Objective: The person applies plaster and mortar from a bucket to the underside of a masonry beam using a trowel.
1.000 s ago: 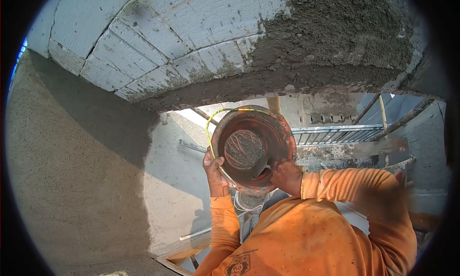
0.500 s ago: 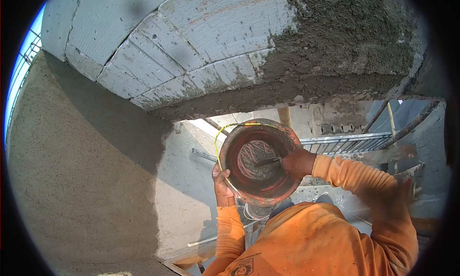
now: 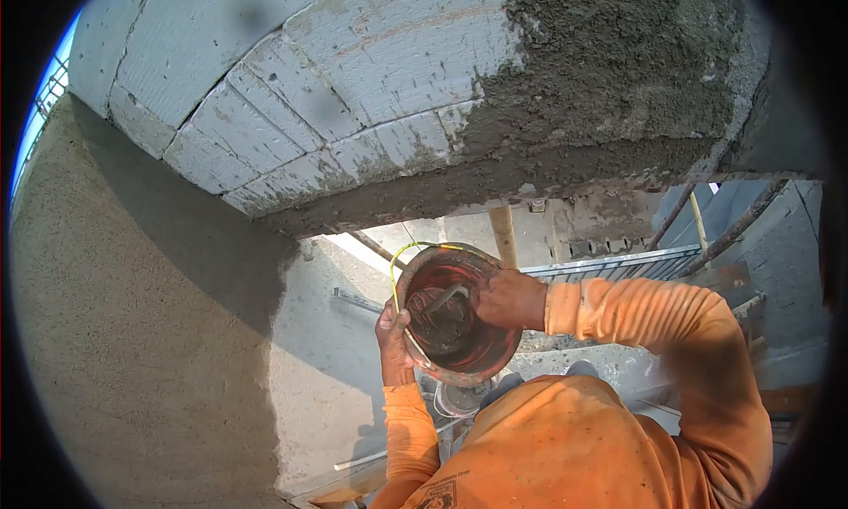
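A round reddish bucket (image 3: 481,365) with a yellow-wrapped handle (image 3: 394,284) hangs in front of my body, its mouth facing me. My left hand (image 3: 394,334) grips its left rim, thumb inside along the edge. Over the right rim reaches my right hand (image 3: 511,300), closed on the handle of a trowel (image 3: 446,298) whose blade is down in the bucket. Grey wet mortar (image 3: 445,326) lies at the bottom. My right fingers are partly hidden by the back of the hand.
Above is a block wall (image 3: 389,58) partly coated with rough mortar (image 3: 609,67). A plastered wall (image 3: 141,306) stands at left. Poles (image 3: 742,226) and a metal railing (image 3: 609,263) are at right. Below the bucket sits another pail (image 3: 459,398).
The bucket has shifted left and slightly down and is more tilted. My right hand has moved left with the trowel, deeper over the bucket's mouth.
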The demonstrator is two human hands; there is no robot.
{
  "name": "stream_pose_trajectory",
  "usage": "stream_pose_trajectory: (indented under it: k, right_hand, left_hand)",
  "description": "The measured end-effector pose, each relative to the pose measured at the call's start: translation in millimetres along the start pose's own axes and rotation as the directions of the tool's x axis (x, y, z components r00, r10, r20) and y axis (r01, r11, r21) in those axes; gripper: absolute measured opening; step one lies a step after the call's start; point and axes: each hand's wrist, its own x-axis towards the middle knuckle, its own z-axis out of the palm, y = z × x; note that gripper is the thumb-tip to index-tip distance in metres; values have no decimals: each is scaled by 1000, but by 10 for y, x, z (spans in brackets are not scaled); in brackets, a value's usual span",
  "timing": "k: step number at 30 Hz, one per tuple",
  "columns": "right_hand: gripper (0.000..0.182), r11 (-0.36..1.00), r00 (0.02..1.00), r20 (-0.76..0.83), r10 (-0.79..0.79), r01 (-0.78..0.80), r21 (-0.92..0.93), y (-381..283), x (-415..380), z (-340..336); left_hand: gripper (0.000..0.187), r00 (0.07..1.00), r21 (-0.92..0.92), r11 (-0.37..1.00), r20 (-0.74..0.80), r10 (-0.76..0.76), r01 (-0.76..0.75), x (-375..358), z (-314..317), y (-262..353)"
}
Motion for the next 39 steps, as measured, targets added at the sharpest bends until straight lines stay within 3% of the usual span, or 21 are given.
stream_pose_trajectory:
  k: [2,5,7,10,11,13,14,17,18,19,21,22,25,27,29,30,31,33,34,38,39]
  right_hand:
    - [20,976,974,-177,-141,107,-189,202,173,-122]
    - [20,965,967,-177,-185,145,-218,392,238,-75]
    - [21,979,976,-156,-151,125,-162,554,163,428]
    - [23,996,973,211,-89,84,34,493,96,479]
    - [23,996,972,219,-89,83,34,441,128,278]
    - [27,978,993,-41,-113,104,-179,275,233,48]
    - [25,992,995,-75,-69,61,-107,250,269,82]
    - [17,998,996,-86,5,-11,-66,178,252,586]
    - [15,1000,998,65,-27,27,-4,176,238,793]
    - [15,999,997,63,-40,40,-7,135,258,815]
    - [15,979,995,26,100,-94,-183,-6,226,885]
    - [15,981,995,33,99,-92,-174,-140,210,947]
    - [16,918,940,23,342,-328,-223,-417,296,1050]
    - [20,965,890,388,239,-263,9,-472,283,1055]
    - [20,949,885,411,220,-292,120,-415,200,623]
    - [20,923,880,438,183,-307,233,-392,183,466]
    - [20,923,883,435,178,-303,237,-357,193,456]
    - [18,912,930,56,363,-367,182,-309,149,448]
    - [14,893,897,-34,442,-435,118,-312,198,551]
    - [14,921,919,86,385,-389,30,-458,92,744]
    - [21,949,947,166,274,-294,109,-471,-26,670]
  left_hand:
    - [63,999,24,999,6,-40,40,-12,125,15]
    - [58,991,51,990,-29,-132,134,10,153,75]
    - [55,987,44,988,-75,-146,149,-10,67,51]
    - [55,961,265,958,-274,-32,107,7,27,-20]
    - [55,961,257,960,-275,-37,110,14,72,-36]
    - [53,967,223,966,-245,-70,127,-59,254,-49]
    - [52,956,237,961,-285,-71,142,-77,342,2]
    - [51,981,211,975,-190,-27,68,-86,242,59]
    - [53,978,215,976,-209,11,35,-74,307,65]
    - [53,976,213,977,-217,22,26,-74,389,107]
    - [54,975,264,964,-209,72,-15,-105,560,168]
    - [54,973,321,947,-217,79,-5,-113,589,184]
    - [54,975,382,918,-142,169,-103,-97,582,145]
    - [55,974,383,914,-116,195,-137,-111,633,149]
    - [12,957,365,916,-164,239,-166,-154,701,173]
    - [12,957,373,913,-162,241,-167,-156,663,188]
    - [12,955,347,923,-175,241,-170,-154,616,202]
    - [12,952,316,934,-192,238,-169,-195,565,188]
    - [12,955,280,944,-187,232,-174,-196,575,199]
    - [15,952,208,960,-199,231,-189,-178,535,238]
    - [15,951,213,957,-196,238,-196,-188,530,261]
